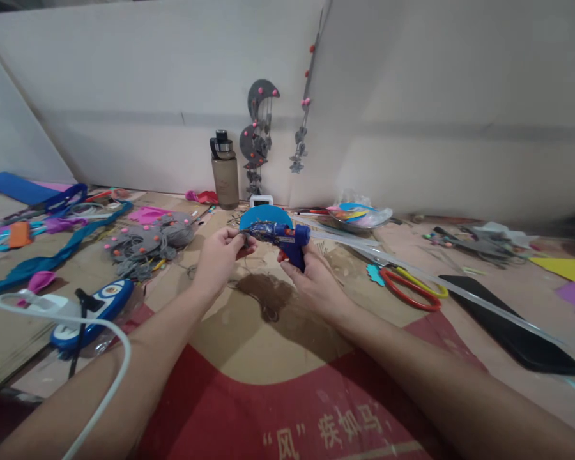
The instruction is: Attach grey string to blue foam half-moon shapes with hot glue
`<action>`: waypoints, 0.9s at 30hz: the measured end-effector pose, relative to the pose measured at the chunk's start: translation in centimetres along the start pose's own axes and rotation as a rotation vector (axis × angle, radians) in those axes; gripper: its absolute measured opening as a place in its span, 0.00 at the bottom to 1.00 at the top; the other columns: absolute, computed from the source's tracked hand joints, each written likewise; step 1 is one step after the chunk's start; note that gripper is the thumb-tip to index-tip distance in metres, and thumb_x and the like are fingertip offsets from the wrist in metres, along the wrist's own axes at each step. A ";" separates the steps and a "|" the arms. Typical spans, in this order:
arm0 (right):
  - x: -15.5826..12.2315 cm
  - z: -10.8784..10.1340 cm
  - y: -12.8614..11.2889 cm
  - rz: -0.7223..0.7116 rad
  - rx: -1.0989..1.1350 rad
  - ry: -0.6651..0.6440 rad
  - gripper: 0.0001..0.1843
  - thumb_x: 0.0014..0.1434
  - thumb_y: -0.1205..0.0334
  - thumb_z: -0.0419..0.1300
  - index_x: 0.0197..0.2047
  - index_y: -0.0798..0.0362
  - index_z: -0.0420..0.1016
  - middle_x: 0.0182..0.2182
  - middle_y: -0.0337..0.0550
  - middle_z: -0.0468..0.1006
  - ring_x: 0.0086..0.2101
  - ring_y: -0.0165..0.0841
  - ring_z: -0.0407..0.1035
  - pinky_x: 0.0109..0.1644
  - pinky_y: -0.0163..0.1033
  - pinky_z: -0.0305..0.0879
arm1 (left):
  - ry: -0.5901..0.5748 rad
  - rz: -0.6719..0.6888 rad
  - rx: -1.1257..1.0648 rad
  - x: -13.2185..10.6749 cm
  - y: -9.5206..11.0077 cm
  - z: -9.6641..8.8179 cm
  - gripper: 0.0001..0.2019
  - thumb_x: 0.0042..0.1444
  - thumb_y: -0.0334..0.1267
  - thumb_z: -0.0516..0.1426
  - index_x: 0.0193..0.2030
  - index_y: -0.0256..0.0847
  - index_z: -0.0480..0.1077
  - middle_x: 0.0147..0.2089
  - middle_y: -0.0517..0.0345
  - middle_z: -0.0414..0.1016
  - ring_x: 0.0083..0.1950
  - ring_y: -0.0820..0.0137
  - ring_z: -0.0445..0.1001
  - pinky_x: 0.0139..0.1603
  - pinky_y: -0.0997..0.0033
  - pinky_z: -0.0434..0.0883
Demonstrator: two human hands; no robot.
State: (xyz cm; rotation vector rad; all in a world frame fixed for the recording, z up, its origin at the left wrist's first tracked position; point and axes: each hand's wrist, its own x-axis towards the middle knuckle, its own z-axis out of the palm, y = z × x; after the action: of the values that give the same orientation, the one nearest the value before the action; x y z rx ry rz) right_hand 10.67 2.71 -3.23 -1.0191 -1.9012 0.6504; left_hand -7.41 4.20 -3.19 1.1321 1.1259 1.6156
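In the middle of the head view my right hand (314, 275) grips the handle of a blue hot glue gun (291, 243), its nozzle pointing left. My left hand (225, 252) is closed in a pinch at the nozzle end, on a small dark grey piece whose kind I cannot make out. Behind the gun lies a blue disc (265, 216), partly covered by it. Below the hands, a tangle of thin thread (271, 312) rests on the cardboard (239, 364) in their shadow.
Scissors with red and yellow handles (409, 291) and a black flat case (512, 329) lie right. Grey felt pieces with pink beads (148, 239) and a blue-white device (98, 313) lie left. A bottle (225, 176) stands at the back; a white cable (119, 377) crosses my left arm.
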 end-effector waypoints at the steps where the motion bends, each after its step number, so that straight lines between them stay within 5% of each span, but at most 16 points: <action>1: 0.0 0.0 0.0 0.011 -0.009 -0.004 0.08 0.57 0.62 0.52 0.41 0.51 0.64 0.36 0.42 0.70 0.36 0.33 0.65 0.42 0.39 0.61 | 0.000 -0.001 0.007 0.0 0.0 0.0 0.07 0.48 0.37 0.60 0.27 0.35 0.68 0.29 0.53 0.76 0.31 0.71 0.75 0.42 0.65 0.74; 27: -0.3 0.0 0.5 0.002 -0.114 0.039 0.09 0.57 0.61 0.51 0.42 0.50 0.63 0.37 0.43 0.70 0.36 0.35 0.65 0.41 0.41 0.62 | 0.012 0.059 0.083 -0.1 0.2 -0.2 0.07 0.50 0.37 0.59 0.29 0.35 0.70 0.29 0.53 0.76 0.31 0.71 0.75 0.43 0.64 0.73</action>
State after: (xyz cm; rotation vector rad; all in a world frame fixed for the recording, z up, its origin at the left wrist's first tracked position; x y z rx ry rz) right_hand 10.90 2.71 -3.74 -1.0971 -1.9210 0.5247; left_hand -7.61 4.05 -3.01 1.2202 1.1869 1.6358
